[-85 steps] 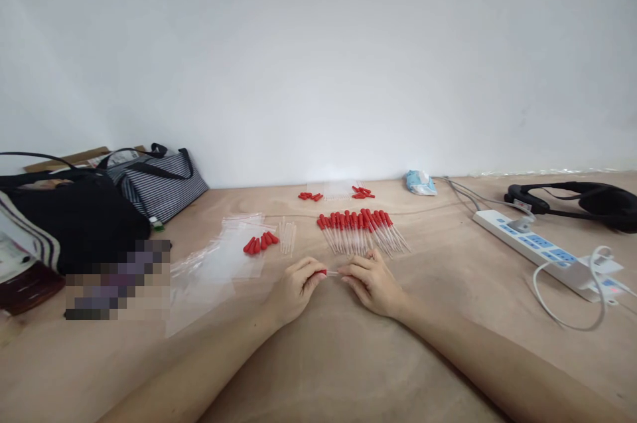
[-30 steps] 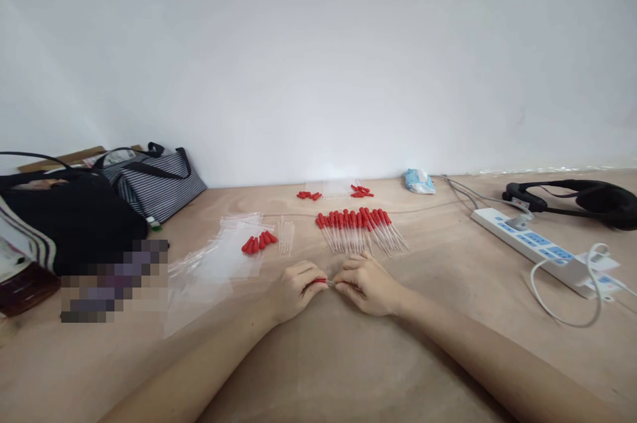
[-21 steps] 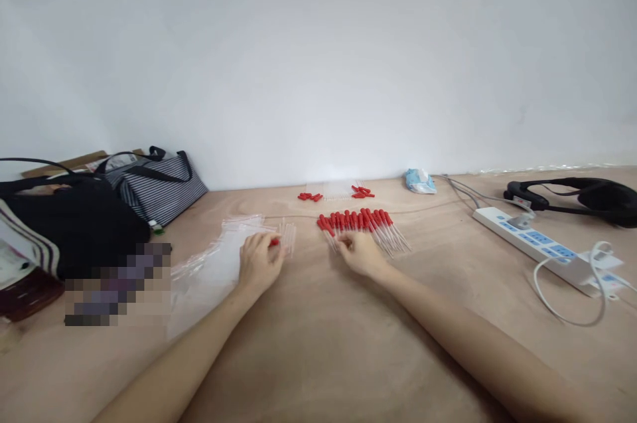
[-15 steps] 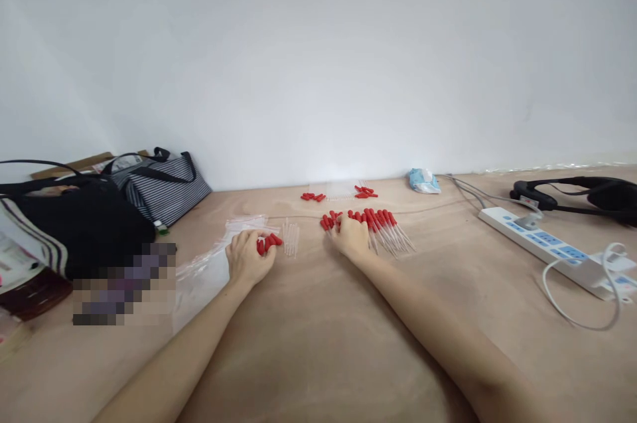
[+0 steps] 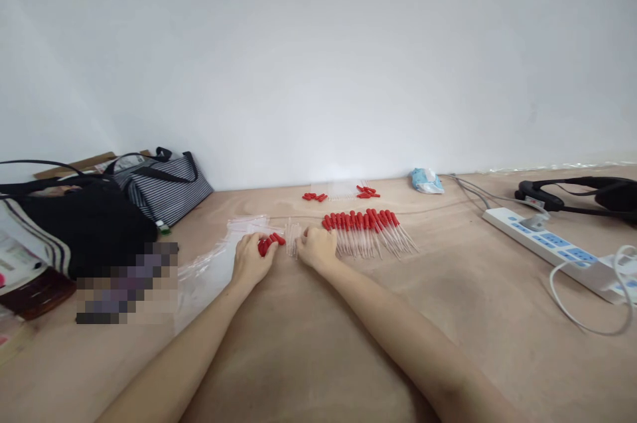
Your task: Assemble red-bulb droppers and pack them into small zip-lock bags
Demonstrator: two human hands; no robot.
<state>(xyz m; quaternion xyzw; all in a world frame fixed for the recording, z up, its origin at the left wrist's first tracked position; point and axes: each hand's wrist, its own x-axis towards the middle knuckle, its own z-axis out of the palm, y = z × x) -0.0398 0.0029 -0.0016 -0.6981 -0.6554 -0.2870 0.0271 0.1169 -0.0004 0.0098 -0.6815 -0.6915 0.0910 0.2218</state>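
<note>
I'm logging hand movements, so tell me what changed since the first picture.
The left hand moved left to the loose red bulbs, the right hand left to the clear tubes; the red-bulbed tube both held was let go. The striped bag and power strip stayed put.

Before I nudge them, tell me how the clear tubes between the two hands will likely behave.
The clear tubes look thin and straight, so they are probably light and fairly stiff. Lying side by side on the table, close to the right hand, they may roll or fan out if pushed. Their material is unclear, so fragility is uncertain.
</note>
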